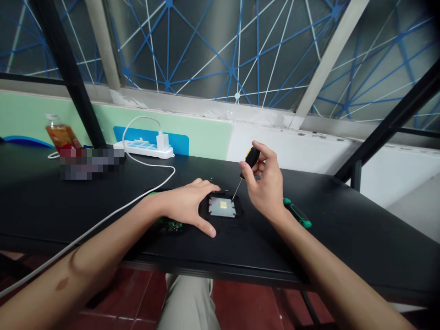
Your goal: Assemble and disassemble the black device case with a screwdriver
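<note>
A screwdriver [252,158] with a black and yellow handle is gripped in my right hand [266,183]. It slants down, its tip at the upper right corner of a silvery metal plate [216,211]. That plate carries a small pale yellow square [223,205] and lies in a black casing [239,211] on the table. My left hand [189,201] rests at the casing's left side, thumb and fingers spread around its edge. Partly hidden under my left wrist is a green circuit board [170,224]. Small screws [211,179] seem to lie just beyond the casing.
A tool with a green and black handle [297,213] lies right of my right hand. At the back stand a white power strip [146,149] with a charger [162,141] and a drink bottle [62,133]. A white cable [113,213] crosses the black table [343,229] at left.
</note>
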A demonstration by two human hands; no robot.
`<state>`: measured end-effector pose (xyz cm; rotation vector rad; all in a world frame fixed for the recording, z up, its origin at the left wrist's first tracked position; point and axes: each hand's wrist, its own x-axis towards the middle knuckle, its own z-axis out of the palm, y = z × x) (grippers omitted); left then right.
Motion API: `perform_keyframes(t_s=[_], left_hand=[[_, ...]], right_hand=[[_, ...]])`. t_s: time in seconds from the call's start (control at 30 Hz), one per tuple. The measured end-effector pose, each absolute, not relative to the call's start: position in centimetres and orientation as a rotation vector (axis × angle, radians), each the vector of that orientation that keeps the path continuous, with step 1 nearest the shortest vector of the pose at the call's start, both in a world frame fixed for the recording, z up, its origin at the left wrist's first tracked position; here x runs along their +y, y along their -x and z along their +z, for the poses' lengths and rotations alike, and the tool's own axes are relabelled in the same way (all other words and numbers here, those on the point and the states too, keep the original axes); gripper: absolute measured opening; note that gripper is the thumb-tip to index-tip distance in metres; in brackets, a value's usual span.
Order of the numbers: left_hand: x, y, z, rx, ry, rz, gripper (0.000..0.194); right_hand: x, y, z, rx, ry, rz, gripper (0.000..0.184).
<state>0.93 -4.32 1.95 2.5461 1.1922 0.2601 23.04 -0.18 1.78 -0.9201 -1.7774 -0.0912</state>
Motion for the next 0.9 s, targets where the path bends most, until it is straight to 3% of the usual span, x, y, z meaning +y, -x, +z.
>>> perform_keyframes(t_s=[0.7,0.9], left_hand=[[-4.3,-0.9,2.0,1.202,-2.559,0.223,0.114],[-4.2,-0.9,2.0,1.196,-2.575,0.207,0.109]], right_hand=[[-0.4,-23.0,2.3,-1.760,0.891,-0.071,0.043],[0.4,-23.3,1.7,-1.744,0.777,0.166,0.039]])
